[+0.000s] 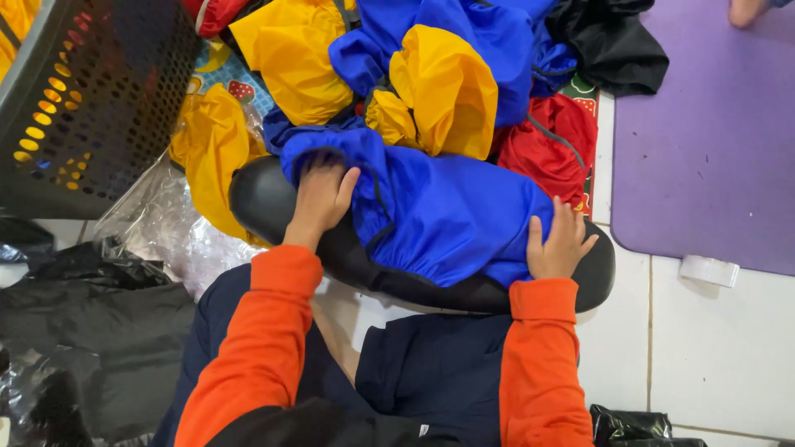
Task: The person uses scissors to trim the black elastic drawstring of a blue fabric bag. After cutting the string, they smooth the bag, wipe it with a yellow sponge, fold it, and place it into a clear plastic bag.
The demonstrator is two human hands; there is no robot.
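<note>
Much of the black seat pad [431, 285] is hidden: a blue elastic-edged cover [439, 211] is drawn over its middle, so only the rounded end on the left and the end on the right show, along with a dark strip along the near edge. The left hand [321, 199] lies on the left end of the pad with its fingertips tucked under the gathered hem of the cover, so its grip cannot be told for sure; the fingers look curled into the cloth. The right hand [559, 244] rests flat on the right end of the pad, fingers spread and loose, pressing the cover's edge rather than clenching it. The cover thus lies between the two hands, stretched from one to the other. Beyond the pad is a heap of more covers, yellow ones [443, 91], another blue one [497, 33] and a red one [551, 149], overlapping so that no single shape is clear. Left of the pad stands a black perforated basket [91, 99], cut off by the frame, with clear plastic wrap [166, 228] beneath it. Right of the pad lies a purple mat [712, 141] on the white tiled floor [720, 356].
</note>
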